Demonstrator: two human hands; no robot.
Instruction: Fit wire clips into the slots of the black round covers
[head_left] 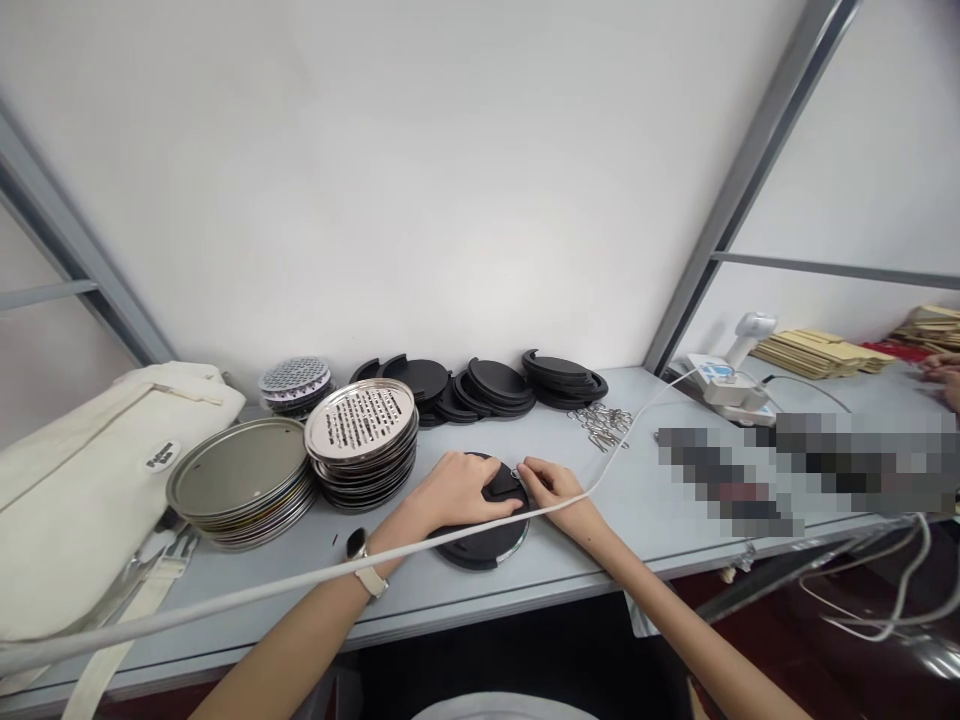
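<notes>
Lower centre of the frame, there's a round, flat black plastic disc (480, 545) lying on the pale grey-blue tabletop (637, 520), close to the front edge, with a bit of shiny rim peeking out at its lower right. The left hand (457, 488) is on top of it, partly open, thumb and index finger spread apart over the black surface; its wrist has a dark-faced watch (357, 543) on a light strap. The right hand (555, 490) is mostly closed, thumb and index fingertips pinching a tiny silver wire piece (516, 474) right at the disc's upper right edge. A long white cable (262, 590) cuts across the view from lower left, passing in front of both hands.

Just above and right of the hands there's a loose scatter of silver wire hooks (606, 425). Behind, along the white wall, sit piles of more black round plastic pieces (499, 380). Left of centre you get a tall stack of round silver grater plates (360, 420), touching a wider stack of round olive-grey metal plates (236, 470), plus a smaller grater-topped stack (295, 375) behind. Far left is a cream fabric bag (97, 480) with an oval label. Over on the right: a white handheld scanner (750, 330), flat tan cardboard pieces (821, 350), some pixelated areas, and another person's hand (945, 375) at the frame edge.
</notes>
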